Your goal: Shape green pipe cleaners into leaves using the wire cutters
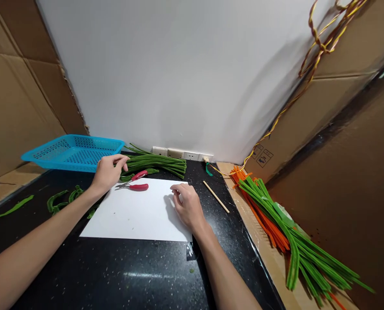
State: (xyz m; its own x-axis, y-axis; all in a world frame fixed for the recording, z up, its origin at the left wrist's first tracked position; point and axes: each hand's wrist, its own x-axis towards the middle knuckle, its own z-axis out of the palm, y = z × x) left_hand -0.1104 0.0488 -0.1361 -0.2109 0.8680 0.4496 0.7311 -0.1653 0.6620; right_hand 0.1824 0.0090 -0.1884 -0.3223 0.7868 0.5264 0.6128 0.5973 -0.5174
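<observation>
My left hand [108,172] reaches to the near end of a bundle of green pipe cleaners [156,163] at the back of the black counter, fingers curled on the strands. My right hand [188,206] rests on the right edge of a white sheet of paper [136,213], fingers loosely bent and holding nothing that I can see. Red-handled scissors [135,183] lie on the paper's far edge, just right of my left hand.
A blue plastic basket [71,151] sits at the back left. Bent green pieces [61,200] lie left of the paper. A wooden stick [216,196] lies to the right. More green and orange pipe cleaners [282,219] lie on cardboard at right. Wall sockets [182,154] line the back.
</observation>
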